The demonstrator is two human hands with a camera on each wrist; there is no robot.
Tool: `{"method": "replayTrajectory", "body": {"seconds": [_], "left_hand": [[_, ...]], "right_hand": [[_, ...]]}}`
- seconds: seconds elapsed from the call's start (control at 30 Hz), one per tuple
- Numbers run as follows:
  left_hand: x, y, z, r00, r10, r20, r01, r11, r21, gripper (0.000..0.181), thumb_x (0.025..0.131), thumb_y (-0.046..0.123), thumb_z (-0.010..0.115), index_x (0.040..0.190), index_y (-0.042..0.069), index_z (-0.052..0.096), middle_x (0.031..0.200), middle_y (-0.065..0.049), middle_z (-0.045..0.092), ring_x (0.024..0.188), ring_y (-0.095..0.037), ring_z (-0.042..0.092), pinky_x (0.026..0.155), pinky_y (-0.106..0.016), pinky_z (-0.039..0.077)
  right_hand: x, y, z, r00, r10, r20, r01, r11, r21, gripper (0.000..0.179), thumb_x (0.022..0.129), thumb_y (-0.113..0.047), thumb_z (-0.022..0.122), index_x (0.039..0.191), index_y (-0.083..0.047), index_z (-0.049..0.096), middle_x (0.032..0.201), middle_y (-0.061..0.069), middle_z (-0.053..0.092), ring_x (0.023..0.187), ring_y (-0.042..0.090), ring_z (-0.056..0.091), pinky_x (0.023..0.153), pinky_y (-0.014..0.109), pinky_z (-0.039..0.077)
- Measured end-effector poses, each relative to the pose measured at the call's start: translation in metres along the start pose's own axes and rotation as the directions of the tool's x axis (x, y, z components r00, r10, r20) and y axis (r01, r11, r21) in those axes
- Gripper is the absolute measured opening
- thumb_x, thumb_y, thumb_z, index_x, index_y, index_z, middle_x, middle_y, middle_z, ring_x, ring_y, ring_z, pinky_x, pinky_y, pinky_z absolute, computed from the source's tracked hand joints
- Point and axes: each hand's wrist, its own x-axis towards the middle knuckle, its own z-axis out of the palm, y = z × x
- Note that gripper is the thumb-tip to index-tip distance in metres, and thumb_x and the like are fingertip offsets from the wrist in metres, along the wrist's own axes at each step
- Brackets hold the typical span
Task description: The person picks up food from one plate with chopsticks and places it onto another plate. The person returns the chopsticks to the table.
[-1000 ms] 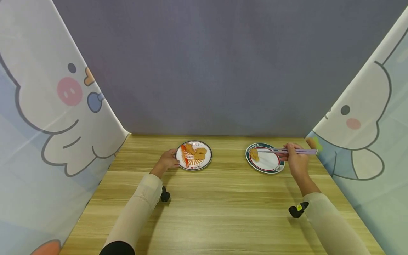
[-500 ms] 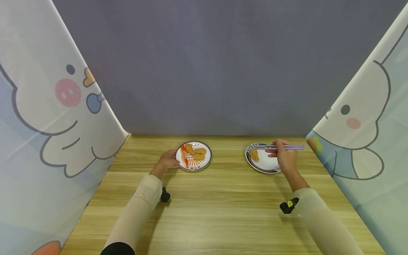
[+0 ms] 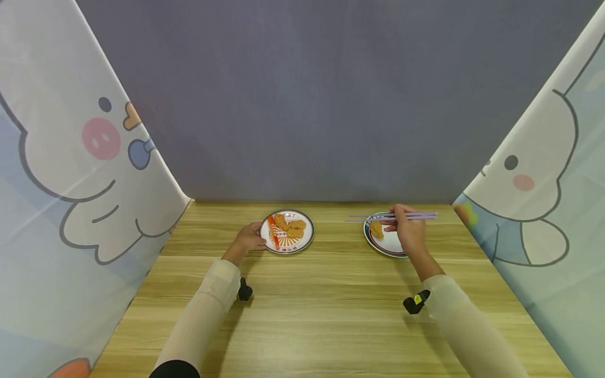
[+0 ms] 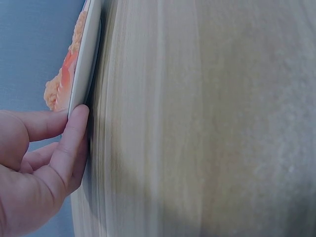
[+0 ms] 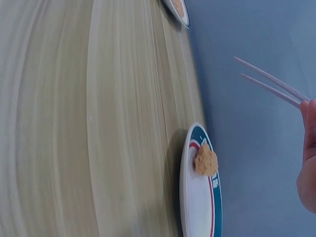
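Observation:
My left hand [image 3: 248,237] pinches the left rim of a white plate [image 3: 309,236], thumb at its upper edge and fingers against its side and underside. On that plate lie several brown fried-chicken-like pieces [image 3: 296,229] and a long red-orange piece [image 3: 273,231] of food. My right hand [image 3: 409,233] holds a pair of lilac chopsticks [image 3: 422,216] crosswise above a second, green-rimmed plate [image 3: 390,244]. Their tips are slightly apart with nothing between them, and point left past the plate's rim. A single brown fried piece [image 5: 206,161] sits on this second plate, whose right side my hand hides.
Both plates stand at the far part of a wood-grain table [image 3: 326,304], with a gap between them. A grey cloth wall [image 3: 326,105] rises behind. Cartoon-printed sheets [image 3: 524,236] flank both sides. A small black camera [image 3: 414,303] sits on my right wrist.
My right hand has moved left with the chopsticks, whose tips were at the fried piece on the right plate and are now beyond that plate's left rim. My left hand has stayed put.

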Motion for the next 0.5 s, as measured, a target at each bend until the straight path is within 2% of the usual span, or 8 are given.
{"method": "replayTrajectory", "body": {"seconds": [0.13,0.3,0.5], "left_hand": [[-0.001,0.001,0.0,1.0,-0.008,-0.003,0.008,1.0,-0.004,0.076,0.082,-0.016,0.062,0.149,0.007,0.032,0.119,-0.022,0.046,0.095,-0.029,0.064,0.084,-0.038,0.062],[0.0,0.0,0.0,1.0,-0.007,-0.005,0.007,1.0,-0.012,0.075,0.082,-0.016,0.062,0.148,0.007,0.034,0.114,-0.019,0.047,0.09,-0.026,0.064,0.082,-0.037,0.062],[-0.001,0.0,0.0,1.0,-0.005,-0.003,0.005,1.0,-0.012,0.075,0.082,-0.015,0.062,0.148,0.007,0.034,0.116,-0.02,0.048,0.092,-0.028,0.065,0.082,-0.038,0.062]], "right_hand": [[0.003,0.01,0.007,1.0,-0.013,-0.018,0.014,0.999,0.034,0.02,0.097,-0.021,0.057,0.087,-0.005,0.066,0.076,0.006,0.07,0.06,0.015,0.071,0.044,0.027,0.058],[0.004,0.015,0.019,1.0,-0.005,-0.016,0.005,1.0,0.01,0.023,0.096,-0.024,0.058,0.088,-0.004,0.066,0.078,0.013,0.07,0.06,0.017,0.071,0.045,0.028,0.058],[0.0,0.018,0.034,0.999,0.026,0.028,-0.026,1.0,0.006,0.021,0.099,-0.016,0.052,0.088,-0.004,0.065,0.075,0.009,0.07,0.064,0.024,0.072,0.047,0.035,0.06]]}}
